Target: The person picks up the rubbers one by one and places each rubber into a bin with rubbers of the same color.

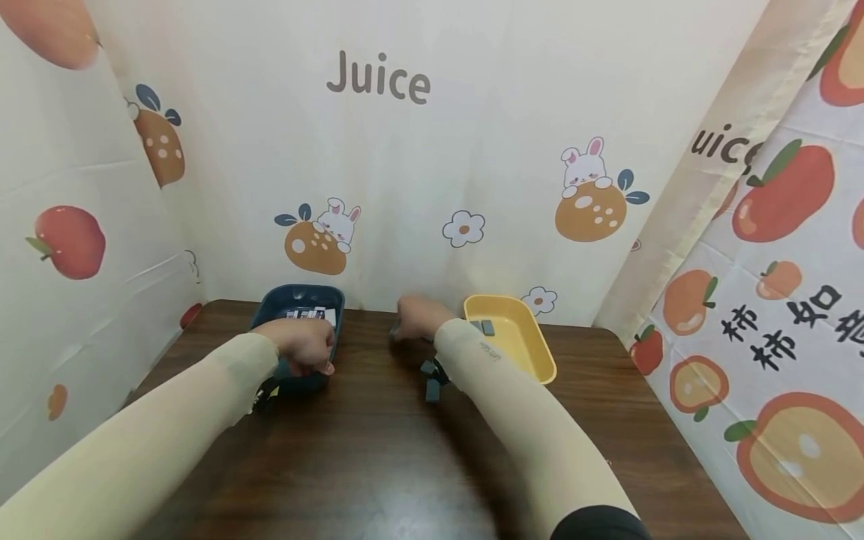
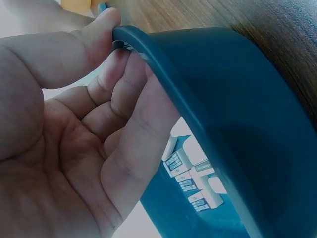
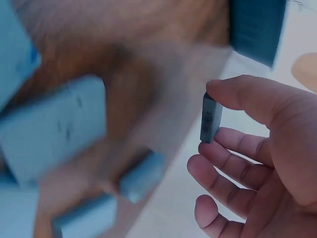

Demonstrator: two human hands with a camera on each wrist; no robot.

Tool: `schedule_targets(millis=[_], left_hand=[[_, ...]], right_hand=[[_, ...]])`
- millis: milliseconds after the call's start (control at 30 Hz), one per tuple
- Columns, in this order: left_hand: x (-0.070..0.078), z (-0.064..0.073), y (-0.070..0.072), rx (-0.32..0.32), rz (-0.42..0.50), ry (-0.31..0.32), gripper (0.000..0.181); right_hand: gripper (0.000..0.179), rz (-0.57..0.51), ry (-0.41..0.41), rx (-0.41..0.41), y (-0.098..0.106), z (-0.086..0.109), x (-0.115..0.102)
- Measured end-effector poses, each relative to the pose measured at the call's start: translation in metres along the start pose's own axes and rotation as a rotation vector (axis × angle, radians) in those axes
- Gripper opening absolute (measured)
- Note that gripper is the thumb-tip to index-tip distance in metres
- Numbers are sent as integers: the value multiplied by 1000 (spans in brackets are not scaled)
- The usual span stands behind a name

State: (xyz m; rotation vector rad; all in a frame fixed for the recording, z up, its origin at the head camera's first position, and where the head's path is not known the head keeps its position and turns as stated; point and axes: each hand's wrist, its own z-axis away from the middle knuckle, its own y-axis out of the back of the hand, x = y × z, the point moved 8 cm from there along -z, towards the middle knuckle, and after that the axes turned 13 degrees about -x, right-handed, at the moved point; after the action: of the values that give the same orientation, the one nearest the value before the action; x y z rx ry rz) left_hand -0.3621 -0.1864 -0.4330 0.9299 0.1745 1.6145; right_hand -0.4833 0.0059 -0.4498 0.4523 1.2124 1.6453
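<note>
My left hand (image 1: 305, 345) grips the near right rim of a dark blue plastic bin (image 2: 237, 89), the thumb outside and the fingers inside. White blocks with printed labels (image 2: 185, 181) lie in the bin. Over the table, between the bin and a yellow tray (image 1: 525, 337), is my right hand (image 1: 421, 319). In the right wrist view it pinches a small dark grey rectangular block (image 3: 211, 119) between thumb and fingertips. Several similar grey blocks (image 1: 433, 390) lie on the table by the right wrist, partly hidden by the sleeve.
A few grey blocks (image 1: 487, 328) sit in the yellow tray's left side, partly behind the right forearm. The brown wooden table (image 1: 378, 465) ends at a printed curtain (image 1: 405, 172) at the back; more curtain hangs at both sides.
</note>
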Motion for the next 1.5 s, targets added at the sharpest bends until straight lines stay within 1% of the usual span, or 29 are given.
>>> schedule_targets(millis=[33,133,200,300,367,433,600,700,767,967,1067,1133,1267,1400,1500], left_hand=[[0,0,0,0,-2,-2,21],[0,-1,-1,6,1,-2,26],[-1,-1,-1,13,-5,-4,29],[-3,0,0,29,-12,2,27],[-5,1,0,35,-20,6,23],[-7,1,-1,38,-20,10,21],[-6,3,0,41,-10,6,22],[-6,4,0,38,-12,1,18],[-7,4,0,34,-15,-1,15],[-6,5,1,27,-24,-2,15],[-5,4,1,26,-27,-1,14],[-4,4,1,26,-30,-2,14],[-1,2,1,27,-33,-1,14],[2,2,0,26,-36,0,14],[3,1,0,27,-40,-3,14]], right_hand=[[21,-40,9,2,4,6,3],[23,-98,27,37,21,29,14],[28,-111,35,68,34,44,22],[35,-103,29,110,52,64,40],[37,-109,13,129,61,72,56],[37,-130,-16,133,66,79,75],[37,-173,-86,127,67,89,123],[38,-181,-127,114,63,92,145],[38,-168,-158,94,59,92,157],[26,-142,-263,33,45,87,187],[22,-118,-293,20,39,85,198],[20,-104,-312,10,34,82,204],[23,-65,-328,2,28,79,211],[29,-39,-310,4,23,76,212],[29,-35,-292,-3,18,73,212]])
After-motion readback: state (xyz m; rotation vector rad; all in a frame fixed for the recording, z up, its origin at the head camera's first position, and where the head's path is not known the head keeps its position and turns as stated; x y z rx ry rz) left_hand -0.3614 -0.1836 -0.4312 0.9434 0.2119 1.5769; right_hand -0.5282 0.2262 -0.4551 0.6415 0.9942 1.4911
